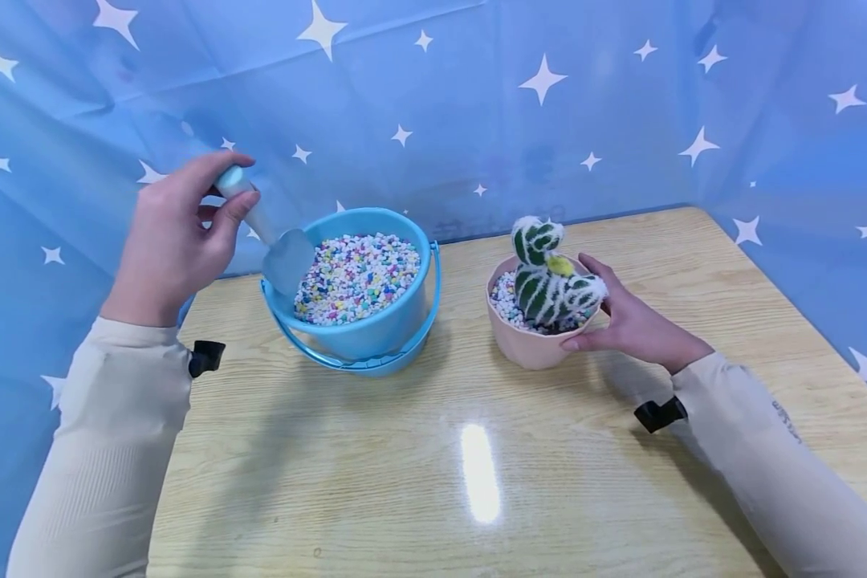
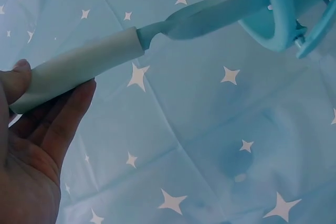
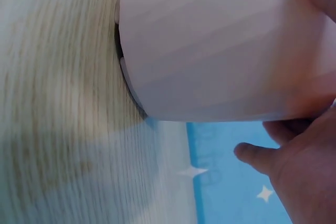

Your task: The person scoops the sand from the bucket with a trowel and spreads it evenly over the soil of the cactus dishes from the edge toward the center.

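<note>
My left hand (image 1: pixel 184 229) grips the pale handle of a blue toy shovel (image 1: pixel 289 261), its blade slanting down over the left rim of a blue bucket (image 1: pixel 397 325). Small multicoloured pebbles (image 1: pixel 364 273) fill much of the bucket. In the left wrist view, thumb and fingers hold the end of the shovel (image 2: pixel 215 17), whose tip is hidden behind the bucket's rim. My right hand (image 1: pixel 639 325) holds the right side of a pink flowerpot (image 1: pixel 531 349), thumb in front and fingers behind. A green-and-white fuzzy cactus (image 1: pixel 542 289) with a yellow bud stands in it among similar pebbles.
Both containers stand on a light wooden table (image 1: pixel 376 482), near its back edge. Behind and around it hangs a blue cloth (image 1: pixel 441 96) with white stars. The bucket's handle (image 1: pixel 332 363) hangs down across its front. Black mounts (image 1: pixel 659 413) sit at both wrists.
</note>
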Demonstrator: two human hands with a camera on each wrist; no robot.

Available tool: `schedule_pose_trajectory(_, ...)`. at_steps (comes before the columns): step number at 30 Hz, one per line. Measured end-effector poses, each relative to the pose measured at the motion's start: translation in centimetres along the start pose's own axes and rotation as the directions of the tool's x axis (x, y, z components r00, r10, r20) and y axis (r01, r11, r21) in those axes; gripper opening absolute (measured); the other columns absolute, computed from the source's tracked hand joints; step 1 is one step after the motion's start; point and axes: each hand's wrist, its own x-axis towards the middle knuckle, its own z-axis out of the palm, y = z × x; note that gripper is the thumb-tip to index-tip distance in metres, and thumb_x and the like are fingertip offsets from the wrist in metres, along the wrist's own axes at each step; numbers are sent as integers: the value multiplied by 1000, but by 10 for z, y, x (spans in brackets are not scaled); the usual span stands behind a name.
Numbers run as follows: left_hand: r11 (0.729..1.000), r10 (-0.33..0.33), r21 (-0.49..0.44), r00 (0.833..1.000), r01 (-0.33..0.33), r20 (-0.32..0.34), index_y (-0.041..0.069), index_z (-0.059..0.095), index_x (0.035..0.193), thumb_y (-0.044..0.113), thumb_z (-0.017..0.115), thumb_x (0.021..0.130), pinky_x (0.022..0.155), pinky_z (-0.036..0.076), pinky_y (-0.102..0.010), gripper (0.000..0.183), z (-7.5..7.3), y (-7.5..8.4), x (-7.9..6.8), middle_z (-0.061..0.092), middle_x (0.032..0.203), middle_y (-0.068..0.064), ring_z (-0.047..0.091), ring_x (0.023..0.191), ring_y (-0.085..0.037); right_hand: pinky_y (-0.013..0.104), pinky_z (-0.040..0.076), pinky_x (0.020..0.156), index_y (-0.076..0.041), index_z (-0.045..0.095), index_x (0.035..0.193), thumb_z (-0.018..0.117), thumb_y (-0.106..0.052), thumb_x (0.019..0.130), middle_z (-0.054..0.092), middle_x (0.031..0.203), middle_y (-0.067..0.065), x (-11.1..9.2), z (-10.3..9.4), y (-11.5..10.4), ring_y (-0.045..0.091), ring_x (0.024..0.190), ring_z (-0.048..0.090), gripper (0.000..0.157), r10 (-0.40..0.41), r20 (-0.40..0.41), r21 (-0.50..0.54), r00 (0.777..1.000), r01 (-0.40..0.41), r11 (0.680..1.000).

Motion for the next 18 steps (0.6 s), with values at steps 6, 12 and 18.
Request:
schedule_pose_trajectory(6,1000,11,22,999,-12,52,4,62,128,11,64,97,85,44,-4,32,4,2,8,65,110,-12,64,92,-24,69,16,112,-26,-5,157,84,-9,79,-4,161,6,-1,2,1,40,144,11,120,-3,-9,-12,1000,3,1000)
schedule_pose_trajectory(12,1000,0,22,994,-3,110,5,62,128,11,64,97,86,58,-41,32,9,-1,9,65,112,-12,65,92,-28,68,17,112,-25,-4,157,84,-8,79,2,161,9,-1,3,3,40,143,14,120,2,-18,5,1000,-2,1000)
schedule_pose_trajectory(18,996,-79,-25,991,82,105,5,64,124,12,64,97,86,56,-21,27,12,-10,6,66,103,-13,67,90,-28,70,18,111,-24,-7,157,86,-12,77,-3,160,10,1,4,3,46,142,13,123,27,-36,-20,999,-28,999)
